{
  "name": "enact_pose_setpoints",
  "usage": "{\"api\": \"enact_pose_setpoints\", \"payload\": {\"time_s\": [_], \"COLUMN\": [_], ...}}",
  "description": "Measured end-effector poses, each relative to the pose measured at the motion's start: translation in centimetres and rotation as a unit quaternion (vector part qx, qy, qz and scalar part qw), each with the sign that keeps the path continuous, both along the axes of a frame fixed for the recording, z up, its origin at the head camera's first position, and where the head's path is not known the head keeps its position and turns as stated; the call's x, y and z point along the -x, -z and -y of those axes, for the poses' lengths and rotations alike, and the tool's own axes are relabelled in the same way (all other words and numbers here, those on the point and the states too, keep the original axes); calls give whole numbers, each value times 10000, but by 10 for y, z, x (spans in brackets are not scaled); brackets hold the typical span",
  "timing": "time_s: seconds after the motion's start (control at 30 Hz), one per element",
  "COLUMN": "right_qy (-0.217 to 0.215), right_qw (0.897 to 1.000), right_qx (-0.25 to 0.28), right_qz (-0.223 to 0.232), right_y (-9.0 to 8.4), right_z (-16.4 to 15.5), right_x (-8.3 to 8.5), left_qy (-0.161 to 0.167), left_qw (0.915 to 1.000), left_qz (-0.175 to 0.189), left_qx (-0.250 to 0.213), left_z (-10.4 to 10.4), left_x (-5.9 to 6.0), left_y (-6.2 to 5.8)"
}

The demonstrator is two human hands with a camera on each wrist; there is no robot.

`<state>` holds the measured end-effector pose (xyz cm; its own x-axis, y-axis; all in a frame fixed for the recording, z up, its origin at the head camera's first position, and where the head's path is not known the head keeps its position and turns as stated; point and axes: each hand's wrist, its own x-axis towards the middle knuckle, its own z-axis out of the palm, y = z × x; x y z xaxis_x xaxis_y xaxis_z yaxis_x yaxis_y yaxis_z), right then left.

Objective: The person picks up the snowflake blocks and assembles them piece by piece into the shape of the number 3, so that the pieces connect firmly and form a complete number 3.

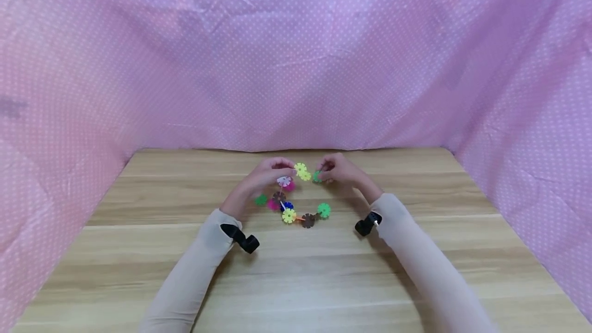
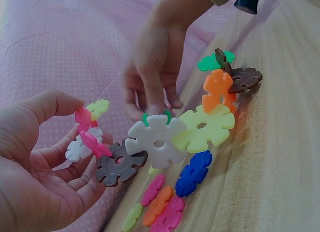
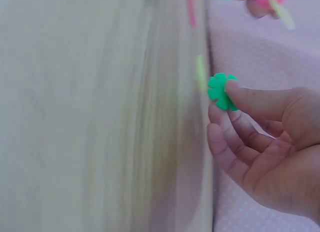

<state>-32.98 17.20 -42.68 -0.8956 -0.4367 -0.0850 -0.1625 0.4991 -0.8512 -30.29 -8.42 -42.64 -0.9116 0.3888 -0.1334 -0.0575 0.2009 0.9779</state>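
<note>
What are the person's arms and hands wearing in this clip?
Both arms wear long, close-fitting beige sleeves that end at the wrists. The left sleeve and the right sleeve each carry a black strap with a small dark device near the wrist, the left wrist strap and the right wrist strap. The left hand and right hand are bare: no gloves or rings visible.

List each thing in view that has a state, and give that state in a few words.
Left hand: grips one end of the chain.
Right hand: pinches a green disc.
Green disc: held loose, unattached.
Chain: discs interlocked, mostly lying on the table.
</note>
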Motion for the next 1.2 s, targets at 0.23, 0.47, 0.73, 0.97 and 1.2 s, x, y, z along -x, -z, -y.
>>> {"api": "enact_pose_setpoints", "payload": {"time_s": [0.23, 0.47, 0.73, 0.97, 1.2], "right_qy": [376, 552, 327, 248, 423], "right_qw": [9932, 9902, 9877, 9823, 9793], "right_qx": [1069, 1163, 1132, 1165, 1088], "right_qz": [-281, -549, -1029, -1444, -1654], "right_y": [-6, -9, -10, -10, -9], "right_z": [7, 21, 29, 33, 35], "right_x": [-21, -33, -39, -38, -38], "left_qy": [-18, -140, -221, -392, -498], "left_qw": [9999, 9998, 9994, 9965, 9915], "left_qz": [80, 152, 180, 285, 539], "left_qx": [-103, -66, -213, -683, -1077], "left_z": [-1, 0, -2, -4, -8], "left_x": [0, 0, -2, -4, -5], "left_y": [4, 5, 7, 4, 0]}}
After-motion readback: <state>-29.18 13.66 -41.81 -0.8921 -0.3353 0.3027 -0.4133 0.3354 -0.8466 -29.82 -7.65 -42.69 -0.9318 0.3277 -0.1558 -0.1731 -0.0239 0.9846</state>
